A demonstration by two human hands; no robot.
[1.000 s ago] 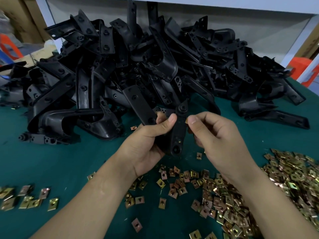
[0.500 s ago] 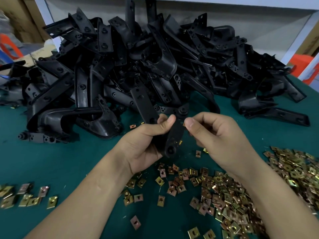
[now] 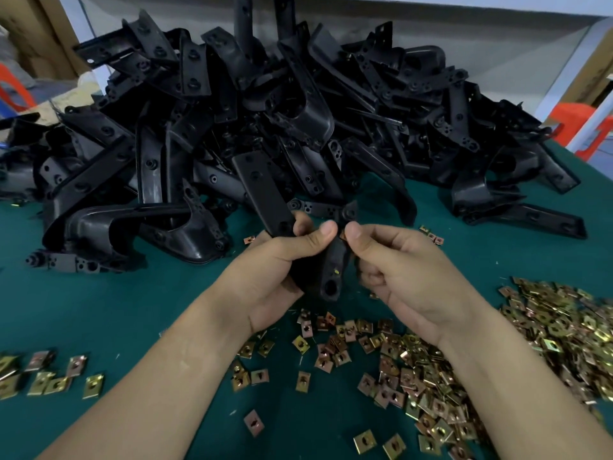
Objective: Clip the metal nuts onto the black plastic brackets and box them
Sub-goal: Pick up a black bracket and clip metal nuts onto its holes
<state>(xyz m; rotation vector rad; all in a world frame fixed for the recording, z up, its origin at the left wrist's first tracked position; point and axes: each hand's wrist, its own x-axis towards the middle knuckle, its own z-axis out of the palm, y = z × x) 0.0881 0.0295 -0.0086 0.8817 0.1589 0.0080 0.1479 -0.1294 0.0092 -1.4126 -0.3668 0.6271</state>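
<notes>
My left hand [image 3: 275, 270] grips a black plastic bracket [image 3: 265, 194] above the green table, thumb pressed on its upper edge. The bracket's long arm slants up to the left and its short end with a round hole [image 3: 331, 287] points down between my hands. My right hand [image 3: 401, 273] pinches a small metal nut [image 3: 342, 236] against the bracket's edge, right next to my left thumb. The nut is mostly hidden by my fingertips. Loose brass-coloured metal nuts [image 3: 414, 370] lie scattered below my hands.
A big heap of black brackets [image 3: 265, 104] fills the back of the green table [image 3: 99, 310]. A thick pile of nuts [image 3: 564, 333] lies at the right, a few more nuts [image 3: 46, 373] at the left edge. Orange stools [image 3: 577, 124] stand beyond the table.
Both hands have drifted a little toward the heap with the bracket. My right thumb and fingertip have closed in against my left thumb at the bracket's edge.
</notes>
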